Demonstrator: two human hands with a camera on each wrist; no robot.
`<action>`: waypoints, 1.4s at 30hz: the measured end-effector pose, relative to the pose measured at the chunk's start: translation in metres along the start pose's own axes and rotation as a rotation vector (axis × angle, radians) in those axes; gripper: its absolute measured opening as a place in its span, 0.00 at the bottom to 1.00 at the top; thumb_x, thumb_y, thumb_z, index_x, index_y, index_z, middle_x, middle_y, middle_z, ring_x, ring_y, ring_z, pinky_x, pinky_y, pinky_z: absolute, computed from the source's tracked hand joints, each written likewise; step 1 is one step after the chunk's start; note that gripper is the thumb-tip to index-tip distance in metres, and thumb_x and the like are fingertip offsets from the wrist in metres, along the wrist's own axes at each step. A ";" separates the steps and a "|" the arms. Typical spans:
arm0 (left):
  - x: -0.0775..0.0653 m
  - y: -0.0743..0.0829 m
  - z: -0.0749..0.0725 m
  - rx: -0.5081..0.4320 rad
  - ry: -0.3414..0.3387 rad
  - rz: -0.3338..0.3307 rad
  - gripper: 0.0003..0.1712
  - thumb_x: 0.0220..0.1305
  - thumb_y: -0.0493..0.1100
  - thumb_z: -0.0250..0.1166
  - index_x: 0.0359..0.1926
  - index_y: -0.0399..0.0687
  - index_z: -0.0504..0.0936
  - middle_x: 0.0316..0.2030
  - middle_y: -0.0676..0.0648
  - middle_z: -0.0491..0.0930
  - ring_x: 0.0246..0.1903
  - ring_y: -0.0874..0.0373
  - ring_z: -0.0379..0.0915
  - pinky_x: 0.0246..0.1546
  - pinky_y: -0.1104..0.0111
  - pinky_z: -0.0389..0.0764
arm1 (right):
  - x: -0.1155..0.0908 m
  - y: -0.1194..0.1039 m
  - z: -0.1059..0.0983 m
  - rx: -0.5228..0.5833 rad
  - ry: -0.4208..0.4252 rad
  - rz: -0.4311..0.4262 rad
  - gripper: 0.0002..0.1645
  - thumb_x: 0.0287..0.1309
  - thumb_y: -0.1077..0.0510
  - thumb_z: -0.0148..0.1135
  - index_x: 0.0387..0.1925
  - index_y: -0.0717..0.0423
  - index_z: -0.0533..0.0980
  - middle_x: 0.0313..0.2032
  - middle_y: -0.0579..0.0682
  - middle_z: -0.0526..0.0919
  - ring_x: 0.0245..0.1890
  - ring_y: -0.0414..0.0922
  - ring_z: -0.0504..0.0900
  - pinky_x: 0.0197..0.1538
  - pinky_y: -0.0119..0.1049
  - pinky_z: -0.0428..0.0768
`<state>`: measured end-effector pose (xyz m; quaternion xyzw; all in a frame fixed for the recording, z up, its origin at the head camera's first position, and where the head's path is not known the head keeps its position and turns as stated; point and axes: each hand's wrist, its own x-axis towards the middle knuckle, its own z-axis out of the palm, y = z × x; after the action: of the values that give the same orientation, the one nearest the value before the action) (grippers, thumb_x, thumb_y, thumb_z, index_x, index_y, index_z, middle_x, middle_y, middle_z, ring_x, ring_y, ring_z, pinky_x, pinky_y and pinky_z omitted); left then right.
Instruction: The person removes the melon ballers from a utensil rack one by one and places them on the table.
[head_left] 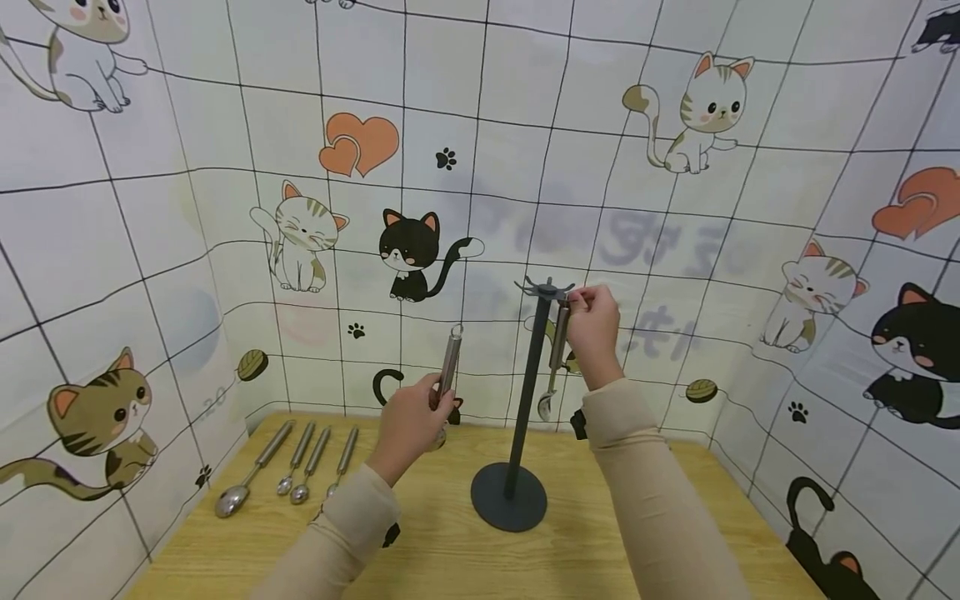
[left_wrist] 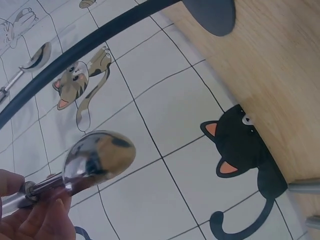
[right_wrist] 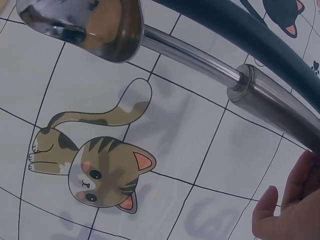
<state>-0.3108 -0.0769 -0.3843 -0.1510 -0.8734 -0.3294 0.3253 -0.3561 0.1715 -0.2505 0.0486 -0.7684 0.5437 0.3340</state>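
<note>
My left hand [head_left: 408, 425] grips a metal spoon [head_left: 450, 362] by its handle, the ring end pointing up. In the left wrist view that spoon's shiny bowl [left_wrist: 100, 157] hangs beyond the fingers, apart from the rack. At the top of a dark grey utensil rack [head_left: 527, 400], my right hand [head_left: 596, 333] pinches a second metal spoon [head_left: 558, 337] by its handle's upper end, beside a hook. This spoon hangs bowl down along the pole; its thick handle [right_wrist: 280, 105] shows in the right wrist view. Fingers hide whether its ring is on the hook.
On the left of the wooden table [head_left: 435, 550] lie several metal spoons, among them a large spoon [head_left: 255, 468] and a small one [head_left: 311, 467]. The rack's round base [head_left: 508, 500] stands mid-table. A cat-printed wall covering [head_left: 517, 158] encloses the back and sides.
</note>
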 end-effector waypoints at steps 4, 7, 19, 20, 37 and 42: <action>-0.002 -0.008 -0.005 -0.010 0.014 -0.024 0.09 0.67 0.44 0.68 0.44 0.44 0.86 0.32 0.48 0.87 0.22 0.60 0.77 0.20 0.66 0.75 | -0.002 -0.002 0.003 -0.024 0.045 -0.014 0.13 0.77 0.57 0.51 0.49 0.66 0.73 0.46 0.62 0.82 0.42 0.55 0.80 0.39 0.41 0.73; -0.002 -0.014 -0.006 -0.018 0.004 -0.031 0.08 0.67 0.44 0.69 0.42 0.45 0.87 0.32 0.48 0.86 0.19 0.63 0.72 0.19 0.68 0.73 | -0.004 -0.003 0.004 -0.032 0.084 -0.027 0.13 0.77 0.58 0.52 0.48 0.66 0.73 0.45 0.62 0.81 0.42 0.55 0.80 0.40 0.42 0.73; -0.008 -0.032 -0.013 -0.069 -0.084 -0.105 0.12 0.71 0.46 0.67 0.50 0.45 0.85 0.35 0.48 0.87 0.15 0.65 0.70 0.15 0.68 0.70 | -0.009 -0.004 0.008 -0.022 0.148 -0.043 0.12 0.76 0.58 0.53 0.47 0.67 0.72 0.43 0.62 0.79 0.41 0.56 0.81 0.40 0.43 0.74; -0.008 -0.034 -0.012 -0.069 -0.092 -0.112 0.14 0.71 0.46 0.67 0.52 0.44 0.84 0.36 0.48 0.87 0.16 0.64 0.70 0.16 0.69 0.70 | -0.010 -0.004 0.008 -0.022 0.148 -0.047 0.12 0.76 0.59 0.52 0.47 0.67 0.72 0.43 0.63 0.79 0.41 0.57 0.81 0.40 0.43 0.74; -0.022 -0.068 -0.007 -0.211 -0.197 -0.253 0.27 0.71 0.39 0.65 0.68 0.36 0.72 0.48 0.39 0.85 0.42 0.49 0.85 0.43 0.55 0.85 | -0.012 -0.008 0.007 -0.012 0.099 -0.031 0.12 0.77 0.59 0.51 0.48 0.67 0.71 0.44 0.62 0.79 0.43 0.57 0.81 0.42 0.44 0.75; -0.023 -0.074 -0.005 -0.244 -0.211 -0.289 0.25 0.71 0.37 0.65 0.66 0.36 0.74 0.47 0.41 0.84 0.40 0.52 0.84 0.42 0.57 0.85 | -0.012 -0.010 0.008 -0.016 0.095 -0.023 0.12 0.77 0.59 0.52 0.48 0.66 0.71 0.44 0.62 0.79 0.43 0.57 0.81 0.41 0.43 0.74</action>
<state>-0.3263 -0.1360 -0.4317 -0.0960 -0.8688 -0.4585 0.1608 -0.3455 0.1572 -0.2508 0.0288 -0.7552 0.5355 0.3769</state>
